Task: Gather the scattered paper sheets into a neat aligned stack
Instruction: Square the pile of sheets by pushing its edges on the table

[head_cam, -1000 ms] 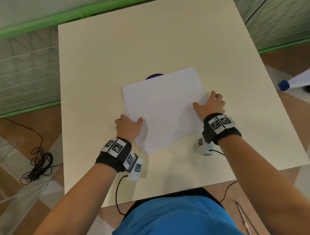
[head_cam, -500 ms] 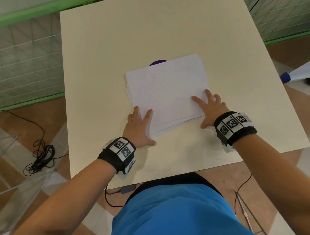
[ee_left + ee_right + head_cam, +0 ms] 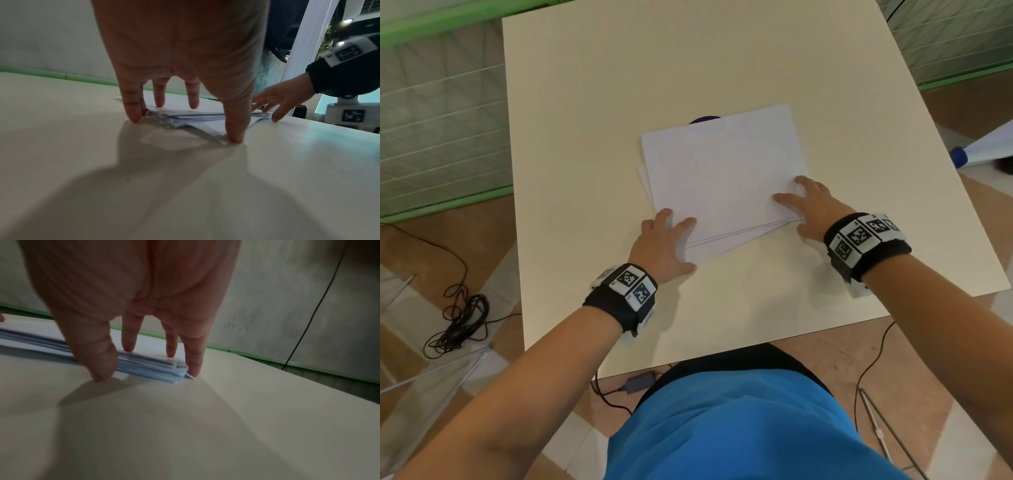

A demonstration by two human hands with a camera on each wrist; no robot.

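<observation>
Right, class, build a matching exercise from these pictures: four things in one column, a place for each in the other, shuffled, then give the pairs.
Things:
1. left hand
2. right hand
3. purple object
4. black cable coil

Places:
A. on the floor left of the table
B. near-left corner of the paper stack
C. peeking from under the stack's far edge
D. near-right corner of the stack

Pairs: 1-B, 2-D, 3-C, 4-A

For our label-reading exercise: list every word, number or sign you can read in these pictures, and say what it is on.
No readable words or numbers.
Wristbands: black-and-white square code markers, patterns only; the tiny characters beside them are too small to read.
Paper stack: the top sheet looks blank.
Table: no markings.
</observation>
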